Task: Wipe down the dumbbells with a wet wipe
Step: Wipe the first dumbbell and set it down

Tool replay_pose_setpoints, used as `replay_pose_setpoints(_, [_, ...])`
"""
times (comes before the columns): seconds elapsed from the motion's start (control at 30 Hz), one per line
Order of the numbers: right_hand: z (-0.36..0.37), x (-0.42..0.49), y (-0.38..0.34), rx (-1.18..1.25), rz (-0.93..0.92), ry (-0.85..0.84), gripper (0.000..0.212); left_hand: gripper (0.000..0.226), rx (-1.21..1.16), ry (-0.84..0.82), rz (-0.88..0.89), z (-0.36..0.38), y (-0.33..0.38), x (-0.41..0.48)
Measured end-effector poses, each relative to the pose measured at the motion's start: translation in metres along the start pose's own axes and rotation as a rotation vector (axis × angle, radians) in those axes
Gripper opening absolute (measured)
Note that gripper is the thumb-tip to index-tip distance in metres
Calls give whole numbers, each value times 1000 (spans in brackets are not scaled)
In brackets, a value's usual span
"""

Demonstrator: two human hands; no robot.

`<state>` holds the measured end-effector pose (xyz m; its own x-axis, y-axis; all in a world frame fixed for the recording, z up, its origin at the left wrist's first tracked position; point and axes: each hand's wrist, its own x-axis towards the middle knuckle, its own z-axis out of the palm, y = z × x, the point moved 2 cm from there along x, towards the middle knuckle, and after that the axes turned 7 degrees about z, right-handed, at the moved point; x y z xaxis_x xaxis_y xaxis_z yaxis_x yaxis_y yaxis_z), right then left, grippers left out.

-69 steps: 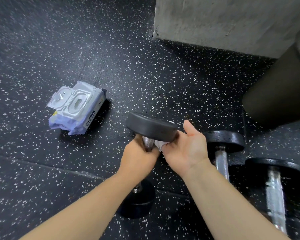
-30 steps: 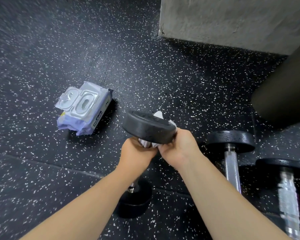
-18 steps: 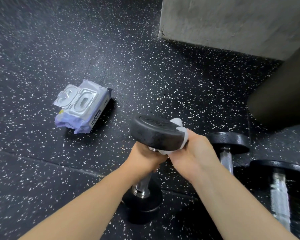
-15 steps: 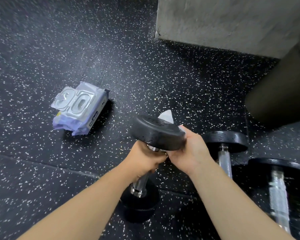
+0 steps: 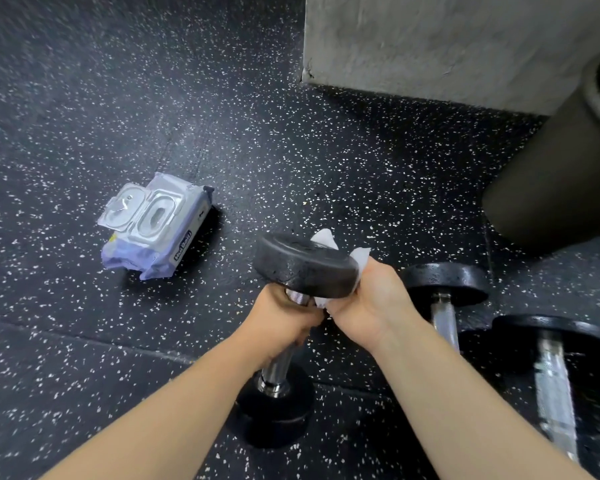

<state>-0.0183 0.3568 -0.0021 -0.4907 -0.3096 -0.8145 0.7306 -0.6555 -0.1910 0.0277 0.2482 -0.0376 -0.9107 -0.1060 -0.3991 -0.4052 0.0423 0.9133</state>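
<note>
A black dumbbell (image 5: pixel 303 263) with a chrome handle is held off the speckled floor, tilted, its far head up and its near head low. My left hand (image 5: pixel 283 322) is closed around the handle just below the upper head. My right hand (image 5: pixel 371 299) presses a white wet wipe (image 5: pixel 359 259) against the right rim of that upper head; the wipe sticks out above and below my fingers. The wet wipe pack (image 5: pixel 155 225), lid flipped open, lies on the floor to the left.
Two more dumbbells lie on the floor at the right, one (image 5: pixel 444 289) close to my right wrist and one (image 5: pixel 551 372) nearer the edge. A dark foam roller (image 5: pixel 561 174) stands at the far right. A grey concrete block (image 5: pixel 447 43) rises at the back.
My right hand has slid the wipe around the rim of the upper head, first under it, then to its right side. The dumbbell has shifted slightly in my left hand.
</note>
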Motion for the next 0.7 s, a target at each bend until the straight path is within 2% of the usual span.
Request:
replay_pose_setpoints(0.07, [-3,6,2,-6,-31,1,24,17,221,153,40,4,0,-9])
replay_pose_setpoints(0.1, [-3,5,1,-29,-39,-26,24,25,371,208,53,7,0,-15])
replay_pose_setpoints(0.17, [-5,5,-1,-51,-87,-43,46,42,544,232,83,12,1,-27])
replay_pose_setpoints(0.23, [-4,-2,4,-35,-127,-61,61,36,491,253,80,10,2,-24])
replay_pose_setpoints(0.3, [-7,-5,10,-54,-137,-92,40,16,441,264,84,3,4,-13])
replay_pose_setpoints(0.33, [-8,-7,12,-72,-129,-91,27,16,430,252,85,0,4,-8])
replay_pose_setpoints(0.4, [-12,-13,14,-109,-75,-96,38,35,387,228,69,-6,0,1])
replay_pose_setpoints(0.47, [-10,-18,13,-94,-41,-146,44,45,309,193,20,-9,-3,3])
replay_pose_setpoints(0.57, [-3,-14,8,-47,-21,-117,42,45,140,101,8,-8,-9,4])
replay_pose_setpoints(0.63, [0,-3,5,-27,-9,28,39,40,95,69,43,-5,-11,3])
replay_pose_setpoints(0.7, [-2,7,5,23,20,85,33,42,126,56,57,-3,-10,2])
